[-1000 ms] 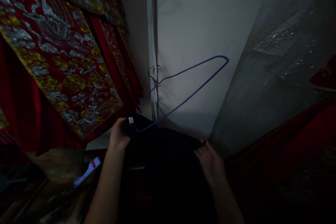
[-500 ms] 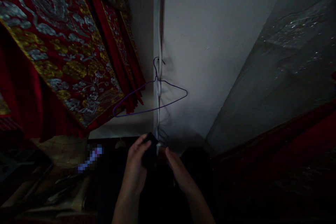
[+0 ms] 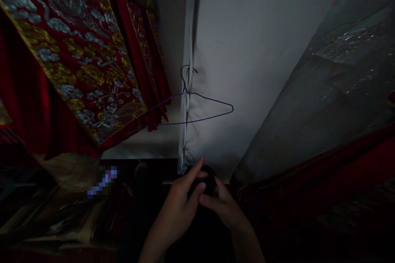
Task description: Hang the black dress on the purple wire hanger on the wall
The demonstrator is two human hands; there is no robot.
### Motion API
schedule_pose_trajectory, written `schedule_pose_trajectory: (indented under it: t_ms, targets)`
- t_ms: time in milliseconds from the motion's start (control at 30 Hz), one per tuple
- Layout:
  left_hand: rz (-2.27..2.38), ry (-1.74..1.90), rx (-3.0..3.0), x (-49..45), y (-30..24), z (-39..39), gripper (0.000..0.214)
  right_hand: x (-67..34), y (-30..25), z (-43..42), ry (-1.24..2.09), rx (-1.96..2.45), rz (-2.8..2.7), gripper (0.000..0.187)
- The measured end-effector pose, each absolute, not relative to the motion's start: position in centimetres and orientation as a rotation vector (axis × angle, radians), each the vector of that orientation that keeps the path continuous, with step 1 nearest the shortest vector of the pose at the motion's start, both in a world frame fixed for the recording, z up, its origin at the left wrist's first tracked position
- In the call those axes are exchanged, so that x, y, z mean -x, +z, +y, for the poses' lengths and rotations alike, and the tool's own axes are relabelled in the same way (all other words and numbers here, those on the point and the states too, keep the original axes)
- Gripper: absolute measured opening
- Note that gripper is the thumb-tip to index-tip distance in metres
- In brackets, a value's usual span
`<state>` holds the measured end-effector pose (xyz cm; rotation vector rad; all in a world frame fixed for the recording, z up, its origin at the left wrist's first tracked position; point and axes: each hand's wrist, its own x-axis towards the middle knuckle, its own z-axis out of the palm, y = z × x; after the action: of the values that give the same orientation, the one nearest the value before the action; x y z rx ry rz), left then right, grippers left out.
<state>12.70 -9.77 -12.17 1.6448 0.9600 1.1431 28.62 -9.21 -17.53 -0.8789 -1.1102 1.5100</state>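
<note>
My left hand (image 3: 180, 197) and my right hand (image 3: 224, 205) meet low in the middle, both pinching the top edge of a black garment (image 3: 203, 183) that hangs down between my arms. The cloth is very dark and its shape is hard to make out. Above the hands a purple wire hanger (image 3: 197, 109) hangs empty from a small hook on the white wall, beside a vertical white strip (image 3: 187, 90).
Red garments with gold and silver embroidery (image 3: 77, 61) hang at the left. A grey glittery cloth (image 3: 333, 78) slopes down at the right over red fabric (image 3: 339, 164). A dim cluttered surface (image 3: 61, 213) lies at the lower left.
The hanger came out of the black garment and now hangs level on the wall. My hands moved from wide apart to together, gathering the garment's top edge.
</note>
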Motion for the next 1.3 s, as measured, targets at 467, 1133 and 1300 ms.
schedule_pose_trajectory:
  t_ms: [467,1133,1300]
  targets:
    - [0.874,0.417,-1.834,-6.7,-18.6,-7.4,0.05,-30.2,-9.9,-7.0,1.155,1.003,-1.853,0.018]
    - [0.847,0.156,-2.066,-6.2,-17.6,-8.8,0.019,-31.3,-10.4,-1.9,1.266,0.819,-1.343,0.04]
    - [1.218,0.308,-1.912,-0.7,-19.7,-4.6,0.026,-31.2,-7.8,-6.2,1.646,0.754,-1.896,0.031]
